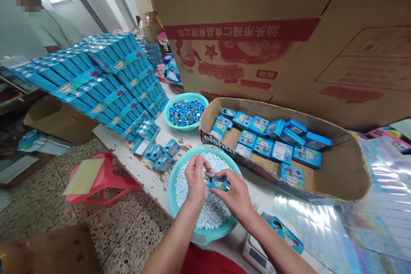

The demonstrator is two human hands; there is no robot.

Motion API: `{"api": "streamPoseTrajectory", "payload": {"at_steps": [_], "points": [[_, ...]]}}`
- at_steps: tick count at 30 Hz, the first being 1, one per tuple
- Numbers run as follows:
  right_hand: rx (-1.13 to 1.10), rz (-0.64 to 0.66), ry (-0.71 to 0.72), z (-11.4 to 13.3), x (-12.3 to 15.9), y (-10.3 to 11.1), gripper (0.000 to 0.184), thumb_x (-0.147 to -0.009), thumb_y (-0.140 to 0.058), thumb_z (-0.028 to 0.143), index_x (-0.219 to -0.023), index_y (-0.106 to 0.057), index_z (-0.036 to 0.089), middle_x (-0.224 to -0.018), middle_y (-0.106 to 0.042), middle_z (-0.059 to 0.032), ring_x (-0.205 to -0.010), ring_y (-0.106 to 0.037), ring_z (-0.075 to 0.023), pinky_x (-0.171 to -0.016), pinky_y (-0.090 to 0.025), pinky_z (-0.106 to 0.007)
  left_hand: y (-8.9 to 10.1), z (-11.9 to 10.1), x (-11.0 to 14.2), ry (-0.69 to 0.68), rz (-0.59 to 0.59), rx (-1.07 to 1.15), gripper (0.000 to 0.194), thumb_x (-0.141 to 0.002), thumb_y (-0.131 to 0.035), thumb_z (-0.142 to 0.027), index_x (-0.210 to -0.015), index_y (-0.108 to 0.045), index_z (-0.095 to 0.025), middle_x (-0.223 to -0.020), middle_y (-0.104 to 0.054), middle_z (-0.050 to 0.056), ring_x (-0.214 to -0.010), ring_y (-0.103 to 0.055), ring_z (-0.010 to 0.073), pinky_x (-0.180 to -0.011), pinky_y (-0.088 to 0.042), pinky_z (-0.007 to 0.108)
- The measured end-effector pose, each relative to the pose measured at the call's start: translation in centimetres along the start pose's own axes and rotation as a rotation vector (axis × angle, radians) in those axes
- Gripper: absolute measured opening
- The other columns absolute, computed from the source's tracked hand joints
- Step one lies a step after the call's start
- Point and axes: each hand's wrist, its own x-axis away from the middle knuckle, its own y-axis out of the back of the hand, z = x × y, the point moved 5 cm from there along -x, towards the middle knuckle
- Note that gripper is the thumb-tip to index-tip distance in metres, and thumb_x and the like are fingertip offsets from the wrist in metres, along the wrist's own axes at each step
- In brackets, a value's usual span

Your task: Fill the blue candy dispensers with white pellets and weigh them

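My right hand point(236, 195) grips a small blue candy box point(218, 182) over a teal bowl point(201, 233) full of white candies point(210, 214). My left hand point(195, 177) is closed in a pinch at the box's open end, fingers bunched on something I cannot make out. Both hands hover just above the candies. A low cardboard tray point(337, 171) to the right holds several of the same blue boxes point(263, 145). A few more small boxes point(162, 154) lie on the table left of the bowl.
A second teal bowl point(185, 112) of shiny blue pieces sits behind. Stacked blue cartons point(105, 81) rise at left, a big cardboard box point(272, 30) at the back. A red stool point(102, 177) stands on the floor; a person point(35, 25) is at far left. Holographic sheets point(369, 222) lie at right.
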Motion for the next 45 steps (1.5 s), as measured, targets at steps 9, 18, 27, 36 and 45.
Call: {"api": "streamPoseTrajectory", "payload": {"at_steps": [9, 18, 27, 36, 45], "points": [[-0.018, 0.012, -0.044, -1.1, 0.1, -1.0, 0.017, -0.07, -0.068, 0.023, -0.076, -0.053, 0.023, -0.079, -0.067, 0.0003, -0.076, -0.062, -0.0212, -0.073, -0.042, -0.035, 0.2, 0.5, -0.8, -0.018, -0.03, 0.02, 0.038, -0.077, -0.059, -0.051, -0.064, -0.047, -0.017, -0.051, -0.047, -0.006, -0.04, -0.041, 0.0056, -0.039, -0.03, 0.017], [-0.054, -0.025, -0.033, -0.4, -0.1, -1.0, 0.018, -0.069, -0.068, 0.022, -0.077, -0.053, 0.023, -0.082, -0.068, 0.0001, -0.079, -0.062, -0.0218, -0.075, -0.042, -0.035, 0.4, -0.3, -0.1, -0.061, -0.08, 0.042, 0.037, -0.076, -0.06, -0.05, -0.064, -0.048, -0.017, -0.053, -0.05, -0.003, -0.05, -0.05, 0.0094, -0.049, -0.04, 0.02], [-0.073, -0.041, -0.067, -0.6, -0.1, -1.0, 0.02, -0.067, -0.07, 0.019, -0.077, -0.053, 0.022, -0.081, -0.067, 0.0004, -0.079, -0.061, -0.0212, -0.075, -0.042, -0.035, 0.0, -0.2, -0.4, -0.103, -0.103, 0.017, 0.038, -0.077, -0.059, -0.05, -0.063, -0.045, -0.017, -0.049, -0.042, -0.006, -0.04, -0.035, 0.0049, -0.037, -0.024, 0.017], [-0.372, -0.218, -0.163, -1.7, 2.9, 7.4, 0.032, -0.063, -0.079, 0.032, -0.08, -0.054, 0.022, -0.095, -0.067, -0.0031, -0.09, -0.062, -0.0203, -0.08, -0.047, -0.033, 1.5, 1.1, -1.6, -0.082, 0.084, -0.269, 0.033, -0.075, -0.056, -0.05, -0.066, -0.053, -0.018, -0.058, -0.053, -0.002, -0.049, -0.049, 0.0094, -0.045, -0.035, 0.019], [-0.127, -0.504, -0.328, -6.0, 11.0, 16.5, 0.034, -0.063, -0.079, 0.037, -0.08, -0.054, 0.021, -0.094, -0.067, -0.0056, -0.09, -0.062, -0.0226, -0.082, -0.048, -0.038, 3.0, 5.9, -0.9, -0.127, 0.353, -0.94, 0.021, -0.073, -0.057, -0.035, -0.085, -0.069, -0.022, -0.099, -0.066, 0.007, -0.096, -0.059, 0.0243, -0.084, -0.045, 0.036]]}}
